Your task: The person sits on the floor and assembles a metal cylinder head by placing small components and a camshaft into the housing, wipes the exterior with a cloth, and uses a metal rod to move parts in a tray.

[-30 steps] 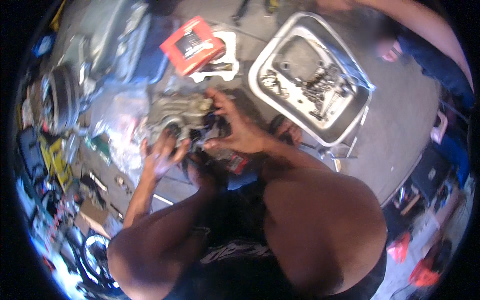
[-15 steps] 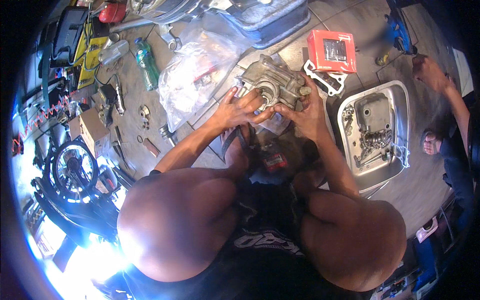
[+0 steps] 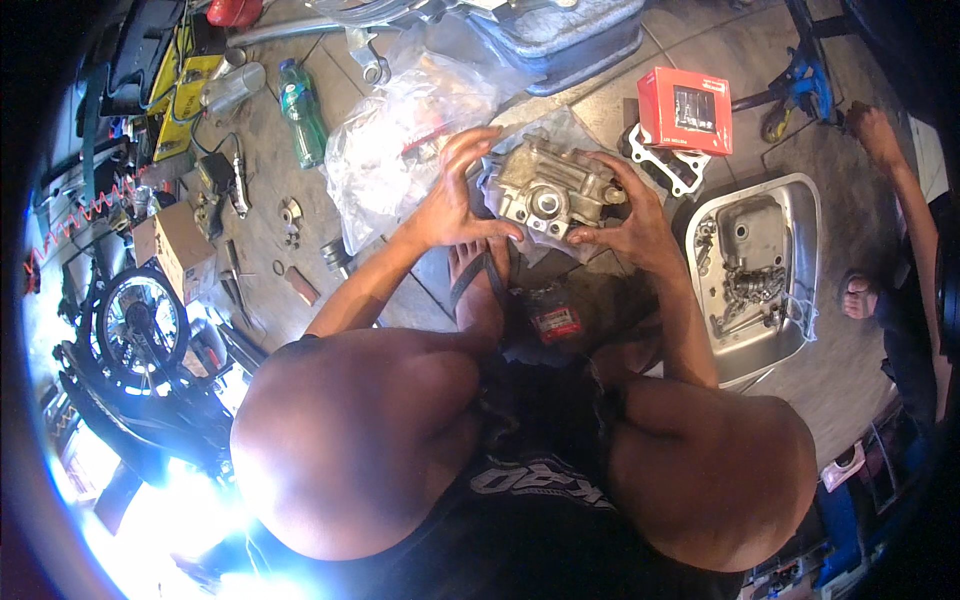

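A grey metal engine cylinder head (image 3: 560, 180) sits in front of me over a bluish cloth or plastic sheet (image 3: 565, 125), a round bore facing up. My right hand (image 3: 640, 225) grips its right end, thumb below and fingers above. On the other side my left hand (image 3: 450, 205) is open, thumb and fingers spread beside the casting; whether the thumb tip touches it I cannot tell. Below it, between my feet, lies a dark packet with a red label (image 3: 557, 322).
A red box (image 3: 685, 110) overlaps a gasket (image 3: 680, 180). Right of me stands a metal basin (image 3: 808, 230) of engine parts; beyond it are another person's hand (image 3: 877, 135) and foot. Leftward lie a plastic bag (image 3: 375, 150), a green bottle (image 3: 301, 115) and tools. A blue tub (image 3: 575, 50) stands beyond.
The cylinder head has been lowered and turned, its bore now facing differently. My left hand has come off it and spread open. My right hand keeps its hold.
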Demonstrator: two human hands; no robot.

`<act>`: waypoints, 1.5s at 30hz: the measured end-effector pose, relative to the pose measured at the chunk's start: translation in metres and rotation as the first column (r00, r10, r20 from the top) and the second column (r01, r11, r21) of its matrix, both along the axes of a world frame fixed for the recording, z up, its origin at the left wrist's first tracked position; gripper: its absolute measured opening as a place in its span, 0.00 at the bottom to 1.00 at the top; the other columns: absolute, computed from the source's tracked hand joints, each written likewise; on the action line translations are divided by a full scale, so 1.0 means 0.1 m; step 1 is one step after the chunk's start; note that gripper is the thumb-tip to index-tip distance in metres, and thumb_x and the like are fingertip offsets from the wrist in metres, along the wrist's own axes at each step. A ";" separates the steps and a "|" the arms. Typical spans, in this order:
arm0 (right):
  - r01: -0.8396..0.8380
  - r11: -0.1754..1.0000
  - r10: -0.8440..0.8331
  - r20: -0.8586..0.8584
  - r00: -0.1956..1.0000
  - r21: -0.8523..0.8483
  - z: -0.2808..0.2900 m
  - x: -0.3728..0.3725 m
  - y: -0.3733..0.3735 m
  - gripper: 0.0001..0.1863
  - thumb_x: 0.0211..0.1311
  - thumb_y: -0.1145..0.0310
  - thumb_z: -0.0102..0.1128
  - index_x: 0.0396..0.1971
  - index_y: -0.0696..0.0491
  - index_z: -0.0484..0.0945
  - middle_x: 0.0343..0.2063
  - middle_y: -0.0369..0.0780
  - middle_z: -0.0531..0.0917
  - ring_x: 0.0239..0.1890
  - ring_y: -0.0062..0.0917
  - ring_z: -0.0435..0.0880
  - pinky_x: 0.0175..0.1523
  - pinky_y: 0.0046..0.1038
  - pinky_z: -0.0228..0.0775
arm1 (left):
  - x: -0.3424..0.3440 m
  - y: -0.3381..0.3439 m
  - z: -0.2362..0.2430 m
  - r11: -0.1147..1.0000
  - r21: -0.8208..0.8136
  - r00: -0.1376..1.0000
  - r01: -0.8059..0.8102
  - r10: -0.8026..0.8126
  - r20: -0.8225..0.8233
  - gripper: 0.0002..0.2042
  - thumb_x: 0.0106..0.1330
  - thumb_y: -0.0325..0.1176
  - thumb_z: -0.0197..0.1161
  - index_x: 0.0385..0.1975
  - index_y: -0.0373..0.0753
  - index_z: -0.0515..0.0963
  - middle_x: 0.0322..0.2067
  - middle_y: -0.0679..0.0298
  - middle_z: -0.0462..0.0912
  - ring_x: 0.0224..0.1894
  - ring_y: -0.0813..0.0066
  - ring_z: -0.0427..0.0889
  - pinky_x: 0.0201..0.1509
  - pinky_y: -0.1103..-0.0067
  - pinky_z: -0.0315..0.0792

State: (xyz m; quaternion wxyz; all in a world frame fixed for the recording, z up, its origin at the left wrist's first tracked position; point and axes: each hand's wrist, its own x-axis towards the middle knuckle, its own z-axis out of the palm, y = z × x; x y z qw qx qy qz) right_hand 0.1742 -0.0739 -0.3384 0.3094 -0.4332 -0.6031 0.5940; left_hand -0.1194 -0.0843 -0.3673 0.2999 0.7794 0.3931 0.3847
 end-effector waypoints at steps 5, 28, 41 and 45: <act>-0.025 0.999 0.024 0.013 1.000 0.043 -0.07 -0.01 -0.05 0.48 0.36 0.69 0.84 0.64 0.53 0.71 0.60 0.44 0.77 0.63 0.39 0.75 0.68 0.36 0.66 | 0.01 0.25 0.11 0.949 -0.194 0.947 0.247 -0.279 -0.159 0.64 0.36 0.57 0.84 0.73 0.41 0.51 0.71 0.49 0.60 0.73 0.49 0.59 0.74 0.57 0.56; 0.594 0.773 -0.631 0.355 0.690 0.221 0.34 0.86 -0.88 0.10 0.60 0.74 0.68 0.41 0.51 0.84 0.40 0.40 0.88 0.44 0.33 0.87 0.50 0.32 0.80 | 0.53 -0.26 0.23 0.949 -0.157 0.894 -0.272 0.189 -0.406 0.56 0.44 0.45 0.83 0.71 0.35 0.53 0.63 0.45 0.60 0.67 0.47 0.58 0.72 0.56 0.54; 0.034 0.944 -0.329 0.932 0.153 0.327 0.06 2.27 -1.22 0.17 0.58 0.76 0.55 0.46 0.49 0.83 0.50 0.40 0.82 0.57 0.34 0.77 0.61 0.36 0.66 | 0.30 -0.09 0.38 0.990 -0.024 0.901 -0.142 0.119 -0.417 0.32 0.74 0.53 0.53 0.65 0.30 0.62 0.61 0.45 0.65 0.67 0.48 0.61 0.72 0.58 0.52; -0.181 0.950 -0.231 0.964 0.136 0.253 -0.01 2.45 -1.15 0.16 0.59 0.73 0.55 0.46 0.47 0.84 0.49 0.37 0.82 0.56 0.31 0.77 0.61 0.35 0.66 | 0.38 -0.08 0.41 0.990 -0.002 0.899 -0.144 0.130 -0.418 0.30 0.75 0.53 0.51 0.62 0.29 0.64 0.58 0.47 0.67 0.64 0.50 0.63 0.70 0.58 0.54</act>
